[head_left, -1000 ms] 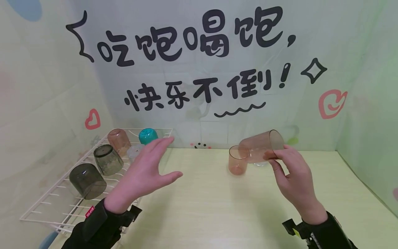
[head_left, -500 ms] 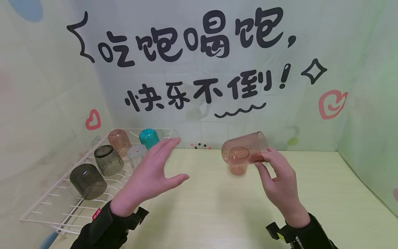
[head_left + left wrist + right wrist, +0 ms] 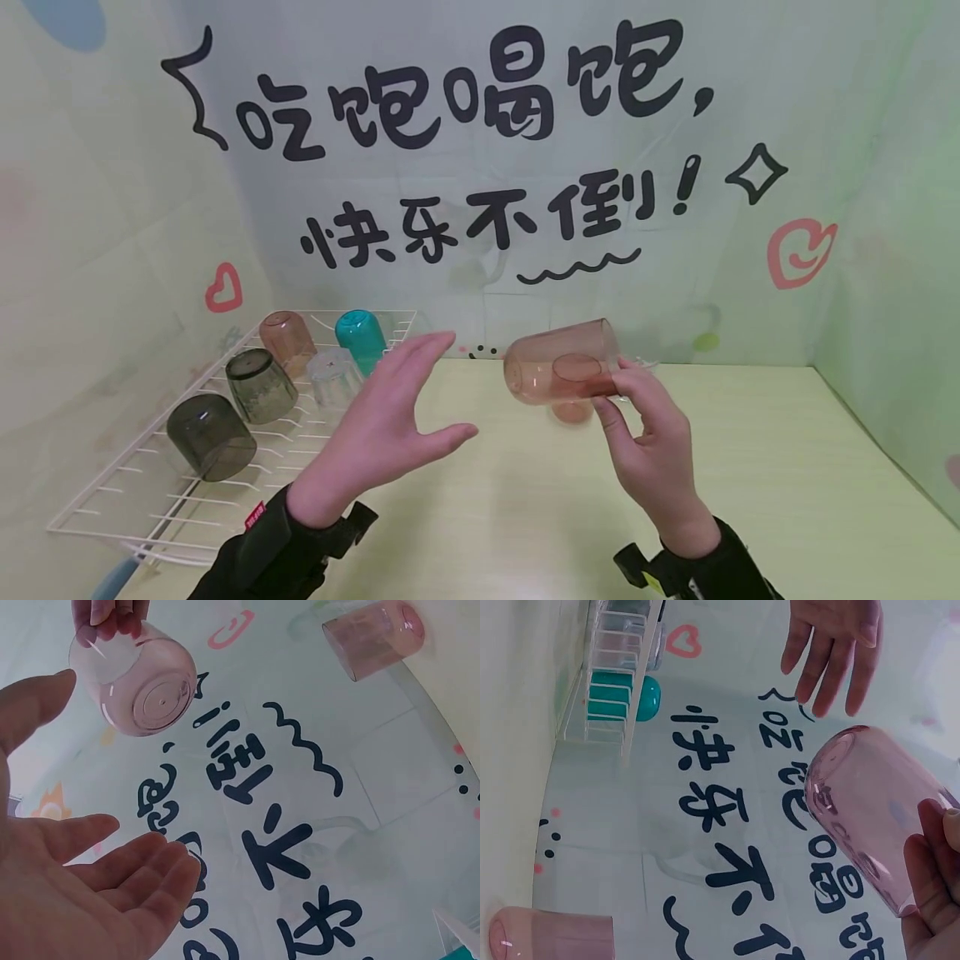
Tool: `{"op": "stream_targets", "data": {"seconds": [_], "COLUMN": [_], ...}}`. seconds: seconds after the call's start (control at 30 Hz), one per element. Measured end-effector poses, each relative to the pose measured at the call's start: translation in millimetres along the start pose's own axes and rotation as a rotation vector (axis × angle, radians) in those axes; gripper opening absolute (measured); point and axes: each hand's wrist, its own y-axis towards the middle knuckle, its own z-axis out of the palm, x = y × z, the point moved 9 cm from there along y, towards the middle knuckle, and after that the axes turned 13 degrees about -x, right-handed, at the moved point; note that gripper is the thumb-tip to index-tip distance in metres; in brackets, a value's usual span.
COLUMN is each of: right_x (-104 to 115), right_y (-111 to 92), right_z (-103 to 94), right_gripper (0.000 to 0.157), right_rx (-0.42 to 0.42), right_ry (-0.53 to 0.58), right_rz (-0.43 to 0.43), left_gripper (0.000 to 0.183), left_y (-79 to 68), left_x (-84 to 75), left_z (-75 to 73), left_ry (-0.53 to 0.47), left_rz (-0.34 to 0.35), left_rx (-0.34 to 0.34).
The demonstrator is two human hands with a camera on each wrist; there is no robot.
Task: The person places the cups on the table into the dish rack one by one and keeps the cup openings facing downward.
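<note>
The left hand [image 3: 392, 421] partly hides the rack [image 3: 172, 546]; the right wrist view crops the standing cup [image 3: 551, 935].

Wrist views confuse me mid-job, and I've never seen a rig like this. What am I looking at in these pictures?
There is no robot here, just a person's two bare hands. The head camera looks forward and down; each wrist camera watches its own hand's work, so the wall writing appears turned. The right hand holds a large pinkish cup, tipped sideways. The left hand is open, holding nothing. A smaller pinkish cup stands on the table. At left, a white wire rack carries five cups: teal, clear, reddish and two grey.
</note>
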Motion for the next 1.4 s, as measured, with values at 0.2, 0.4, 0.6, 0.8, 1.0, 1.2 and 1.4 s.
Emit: {"op": "stream_targets", "data": {"seconds": [0.2, 0.4, 0.6, 0.8, 1.0, 1.2, 1.4], "right_x": [24, 29, 21, 4, 5, 6, 5], "right_y": [6, 7, -2, -17, -20, -20, -22], "right_z": [7.3, 12.6, 17.4, 20.0, 22.0, 22.6, 22.1], "right_gripper": [0.028, 0.024, 0.027, 0.03, 0.026, 0.024, 0.023], "right_rx": [-0.019, -0.019, -0.006, -0.016, -0.027, -0.041, -0.052], "right_ry": [0.07, 0.144, 0.204, 0.299, 0.35, 0.358, 0.376], "right_rz": [0.003, 0.051, 0.138, 0.183, 0.197, 0.248, 0.315], "left_gripper": [0.088, 0.09, 0.091, 0.091, 0.089, 0.086, 0.084], "left_y": [0.4, 1.2, 3.8, 4.8, 5.6, 7.1, 7.1], "left_x": [-5.5, -9.8, -14.9, -16.1, -18.1, -21.8, -23.0], "left_z": [5.3, 7.9, 9.2, 11.5, 12.3, 13.1, 16.5], "left_ry": [-0.035, -0.053, -0.081, -0.157, -0.228, -0.328, -0.397], "left_rz": [0.006, 0.012, 0.028, 0.024, 0.036, 0.042, 0.005], "left_rx": [-0.007, -0.026, -0.055, -0.081, -0.125, -0.153, -0.139]}}
